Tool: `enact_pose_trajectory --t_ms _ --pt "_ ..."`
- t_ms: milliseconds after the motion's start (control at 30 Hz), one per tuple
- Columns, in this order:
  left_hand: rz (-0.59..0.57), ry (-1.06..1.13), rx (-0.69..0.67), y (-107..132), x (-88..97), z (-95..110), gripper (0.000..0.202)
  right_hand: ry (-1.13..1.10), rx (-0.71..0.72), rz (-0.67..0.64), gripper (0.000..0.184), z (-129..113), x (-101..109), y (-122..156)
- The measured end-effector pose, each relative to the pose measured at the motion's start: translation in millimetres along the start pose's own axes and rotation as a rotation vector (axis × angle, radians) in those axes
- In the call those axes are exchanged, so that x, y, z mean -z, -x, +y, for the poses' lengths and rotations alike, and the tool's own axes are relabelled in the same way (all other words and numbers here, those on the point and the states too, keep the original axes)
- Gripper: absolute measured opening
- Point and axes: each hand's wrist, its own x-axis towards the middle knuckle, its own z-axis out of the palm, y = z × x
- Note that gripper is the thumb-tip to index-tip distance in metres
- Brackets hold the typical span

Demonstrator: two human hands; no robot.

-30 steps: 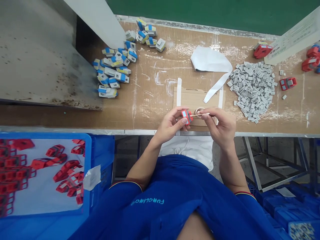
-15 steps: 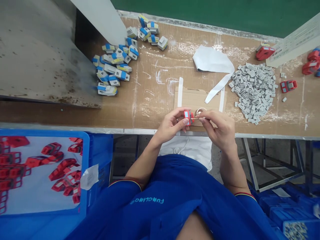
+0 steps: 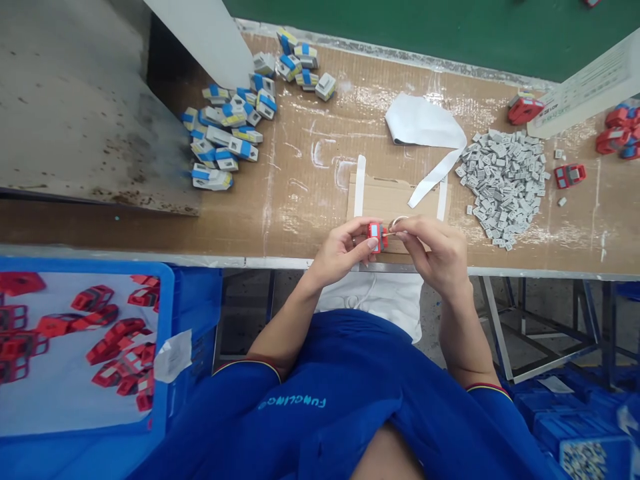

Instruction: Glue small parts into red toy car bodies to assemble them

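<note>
My left hand [image 3: 345, 250] is closed around a small red toy vehicle part [image 3: 375, 238] with grey and pale blue areas, held over the table's front edge. My right hand [image 3: 434, 253] pinches a thin stick [image 3: 389, 234], its tip at the right side of the red part. Just behind the right fingertips shows the rim of a small round container [image 3: 399, 221], mostly hidden by the hand. Both hands are over a cardboard sheet [image 3: 385, 197] taped to the table.
White-and-blue toy parts [image 3: 225, 137] are heaped at left, small grey pieces [image 3: 505, 187] at right. A white cloth strip [image 3: 425, 123] lies behind the cardboard. Red toy parts fill a blue crate [image 3: 167, 287] at lower left. A metal box [image 3: 90, 113] stands on the left.
The stick's tip and my right hand have shifted slightly at the red part, which stays in my left hand. The view has turned a little.
</note>
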Motion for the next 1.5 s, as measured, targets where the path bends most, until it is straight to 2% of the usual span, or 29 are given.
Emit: enact_pose_trajectory --t_ms 300,367,500,567,633,733,833,900,967,1033,1133,1267,1367,1433,1500 --pt "-0.028 -0.054 0.039 0 2.0 1 0.054 -0.047 -0.028 -0.089 0.024 1 2 0" --pt "-0.032 -0.036 0.043 1 1.4 2 0.052 -0.086 -0.038 -0.044 0.021 2 7 0" --pt "-0.035 0.011 0.033 0 0.5 4 0.052 -0.101 -0.094 0.211 0.016 13 11 7" --pt "-0.035 0.02 0.028 0 0.7 4 0.052 -0.052 -0.112 0.283 0.017 23 7 12" --pt "-0.036 0.023 0.016 0 1.4 4 0.051 -0.008 -0.113 0.277 0.019 32 -1 18" --pt "-0.038 0.015 -0.011 0 3.1 3 0.047 0.003 -0.13 0.199 0.021 38 -12 26" --pt "-0.024 0.002 -0.026 1 5.2 2 0.044 -0.032 -0.163 0.135 0.04 43 -11 34" --pt "-0.025 0.002 -0.034 1 6.6 1 0.044 0.037 -0.219 0.208 0.041 51 -1 39" --pt "-0.037 0.001 -0.041 2 7.6 1 0.044 0.207 -0.324 0.333 0.034 65 12 44" --pt "-0.041 -0.007 -0.046 2 8.0 1 0.044 0.351 -0.445 0.391 0.028 80 25 47" --pt "-0.03 -0.026 -0.042 3 7.9 2 0.044 0.427 -0.55 0.307 0.024 97 37 46" --pt "-0.029 -0.035 -0.045 4 7.7 1 0.044 0.55 -0.574 0.075 0.022 103 43 38" --pt "-0.03 -0.034 -0.062 4 8.1 -1 0.045 0.597 -0.584 -0.014 0.02 103 50 31" --pt "-0.026 -0.041 -0.06 4 8.4 -2 0.046 0.494 -0.582 -0.003 0.016 103 54 30" --pt "-0.023 -0.047 -0.054 4 8.5 -2 0.047 0.273 -0.597 0.054 0.012 101 58 32"
